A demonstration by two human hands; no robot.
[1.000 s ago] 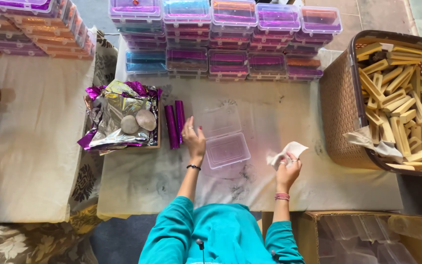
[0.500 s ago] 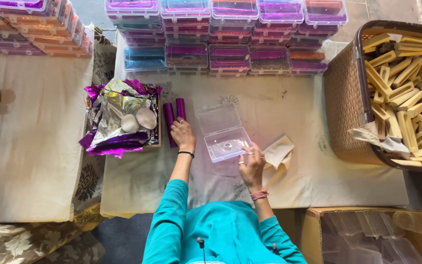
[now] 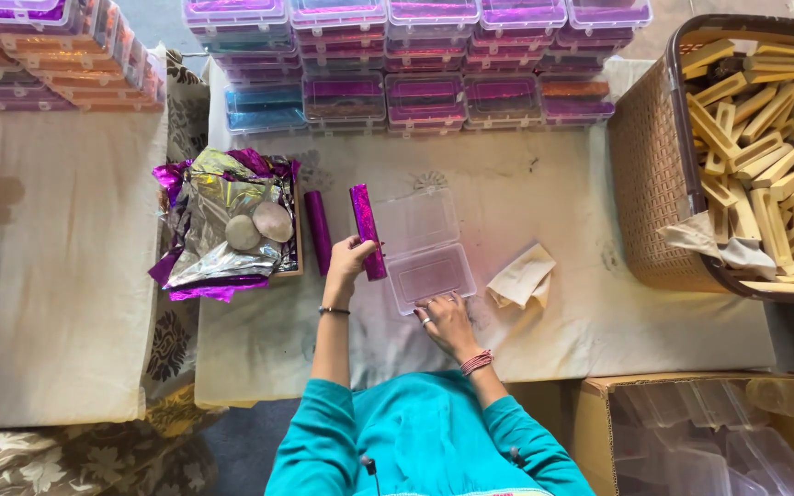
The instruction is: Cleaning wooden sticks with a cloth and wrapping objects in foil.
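From the head view, my left hand closes around a purple foil-wrapped bar at frame centre, just left of the open clear plastic box. My right hand, fingers spread and holding nothing, presses the box's near edge.

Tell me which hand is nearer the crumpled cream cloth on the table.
Right. The right hand rests on the near edge of the open clear plastic box, just left of the crumpled cream cloth. The left hand holds a purple foil-wrapped stick beyond the box, farther away.
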